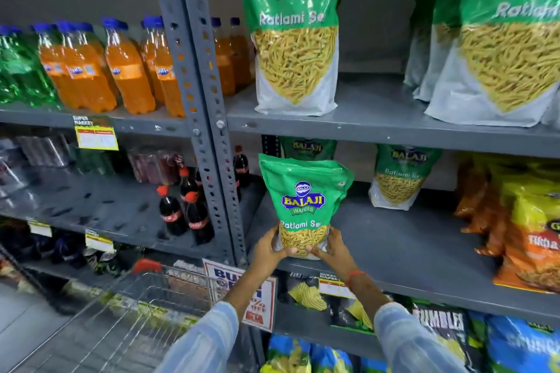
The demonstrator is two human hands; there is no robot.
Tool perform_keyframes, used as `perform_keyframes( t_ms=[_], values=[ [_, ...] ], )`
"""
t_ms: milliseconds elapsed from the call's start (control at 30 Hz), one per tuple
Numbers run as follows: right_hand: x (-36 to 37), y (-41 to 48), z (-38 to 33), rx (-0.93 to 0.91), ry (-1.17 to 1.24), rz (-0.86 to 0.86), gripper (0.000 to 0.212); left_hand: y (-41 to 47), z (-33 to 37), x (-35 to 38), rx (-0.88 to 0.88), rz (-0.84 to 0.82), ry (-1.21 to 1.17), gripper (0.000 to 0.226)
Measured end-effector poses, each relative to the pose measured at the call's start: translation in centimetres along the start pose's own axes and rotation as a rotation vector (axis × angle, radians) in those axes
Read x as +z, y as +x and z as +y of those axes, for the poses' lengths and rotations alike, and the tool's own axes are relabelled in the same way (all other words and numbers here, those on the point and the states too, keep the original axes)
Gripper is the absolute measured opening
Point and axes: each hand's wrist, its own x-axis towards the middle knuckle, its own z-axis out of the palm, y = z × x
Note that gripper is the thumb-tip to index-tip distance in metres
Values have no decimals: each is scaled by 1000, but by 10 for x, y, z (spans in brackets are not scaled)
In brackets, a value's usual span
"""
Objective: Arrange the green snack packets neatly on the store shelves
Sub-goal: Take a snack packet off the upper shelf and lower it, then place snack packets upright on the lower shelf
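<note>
A green snack packet (304, 200) stands upright at the front left of the middle shelf (409, 239). My left hand (269, 247) grips its lower left corner and my right hand (331, 248) grips its lower right corner. Behind it another green packet (307, 147) is mostly hidden, and a third green packet (400, 175) stands further back to the right. On the upper shelf (378, 112) one green packet (295, 33) stands at the left and a few more green packets (497, 48) stand at the right.
Orange and yellow snack bags (524, 221) fill the right end of the middle shelf. Soda bottles (100, 66) and cola bottles (185, 209) sit on the left rack beyond the grey upright (206, 118). A wire shopping cart (127, 312) stands at lower left. More snack bags lie on the bottom shelf.
</note>
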Motion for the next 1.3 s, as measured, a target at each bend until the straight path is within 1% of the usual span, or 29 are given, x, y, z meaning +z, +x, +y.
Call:
perform_keyframes(
  t_ms=[133, 300, 467, 567, 667, 700, 800, 867, 933, 1000, 1033, 1100, 1133, 1167, 1233, 1300],
  values=[
    [8, 24, 8, 7, 45, 17, 75, 19, -12, -5, -45, 5, -6, 89],
    [13, 31, 4, 32, 51, 6, 72, 33, -22, -11, -28, -64, 8, 78],
    [18, 32, 14, 44, 79, 32, 76, 33, -23, -12, -38, -91, 20, 90],
    [17, 28, 10, 80, 151, 90, 79, 27, -17, -10, -79, -88, 61, 84],
    [9, 21, 0, 112, 298, 190, 69, 19, -5, 2, -145, -33, 66, 72],
    [4, 18, -4, 100, 307, 219, 66, 15, 1, 8, -165, 1, 77, 67],
    [-16, 7, -18, 31, 180, 290, 56, 1, 28, 26, -235, 85, 217, 50],
    [-37, -5, -31, -6, 87, 308, 45, -12, 53, 40, -258, 82, 343, 51],
    [-65, -24, -50, -88, 48, 351, 26, -27, 86, 58, -258, 69, 479, 53],
    [-95, -49, -74, -250, 41, 434, 10, -43, 128, 80, -197, 83, 640, 49],
    [-112, -63, -87, -338, 48, 472, 8, -52, 151, 91, -154, 110, 712, 48],
    [-146, -92, -113, -513, 92, 533, 15, -72, 200, 112, -61, 171, 784, 44],
    [-165, -105, -125, -593, 107, 562, 16, -82, 224, 121, 2, 201, 779, 40],
    [-183, -117, -137, -660, 118, 592, 12, -91, 245, 131, 88, 234, 747, 37],
    [-221, -137, -158, -754, 123, 661, 4, -106, 285, 149, 274, 293, 622, 32],
    [-252, -152, -175, -835, 101, 721, 8, -115, 318, 165, 430, 328, 489, 31]
  ],
)
